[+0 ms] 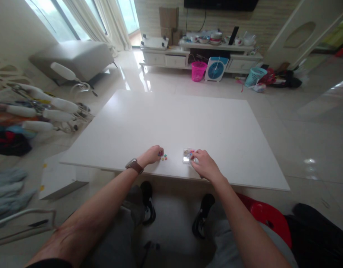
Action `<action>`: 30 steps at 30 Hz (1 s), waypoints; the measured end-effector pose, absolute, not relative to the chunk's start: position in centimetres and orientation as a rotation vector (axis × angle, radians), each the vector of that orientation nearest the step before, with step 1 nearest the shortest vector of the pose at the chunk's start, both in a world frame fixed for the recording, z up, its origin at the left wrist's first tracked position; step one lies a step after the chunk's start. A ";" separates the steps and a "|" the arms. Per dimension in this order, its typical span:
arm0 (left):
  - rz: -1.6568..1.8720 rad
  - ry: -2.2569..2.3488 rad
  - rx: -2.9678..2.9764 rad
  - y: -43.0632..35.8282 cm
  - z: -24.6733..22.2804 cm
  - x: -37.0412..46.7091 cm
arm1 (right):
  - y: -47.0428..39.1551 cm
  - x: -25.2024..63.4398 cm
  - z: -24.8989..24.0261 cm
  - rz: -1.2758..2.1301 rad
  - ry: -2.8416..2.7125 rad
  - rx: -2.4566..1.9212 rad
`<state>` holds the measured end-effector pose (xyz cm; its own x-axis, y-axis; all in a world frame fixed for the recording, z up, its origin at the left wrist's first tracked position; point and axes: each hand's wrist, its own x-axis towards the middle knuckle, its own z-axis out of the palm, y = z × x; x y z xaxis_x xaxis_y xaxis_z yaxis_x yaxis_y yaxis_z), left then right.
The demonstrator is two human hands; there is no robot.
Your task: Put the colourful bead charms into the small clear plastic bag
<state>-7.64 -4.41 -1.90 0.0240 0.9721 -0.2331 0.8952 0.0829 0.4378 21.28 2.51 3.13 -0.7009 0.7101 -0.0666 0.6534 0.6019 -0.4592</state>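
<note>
A small clear plastic box [186, 159] with compartments lies near the front edge of the white table [171, 123]. Red and blue bits show in its far right part. Over the box's right side is my right hand [206, 165], its fingers bent together at the compartments; what they pinch, if anything, is hidden. To the left, my left hand [153, 155] rests low over the tabletop with curled fingers. Something small and dark shows at its fingertips, too small to name. Several tiny coloured pieces [164, 158], green, yellow and orange, lie right beside those fingertips.
Below the table's front edge are my legs and shoes, with a red stool [272, 219] at the right. White lamp-like parts [59, 109] stand off the left side. Beyond the table are a pink basket [198, 71], a blue fan [216, 69] and a low cabinet [165, 59].
</note>
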 end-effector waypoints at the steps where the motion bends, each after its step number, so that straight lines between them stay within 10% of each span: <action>1: 0.218 1.900 1.836 -4.4 -1.7 -7.7 | 2.5 21.3 3.1 0.700 -2.702 -1.155; 30: 0.974 1.144 1.003 0.9 3.3 1.8 | 3.1 19.1 3.2 0.852 -2.160 -1.054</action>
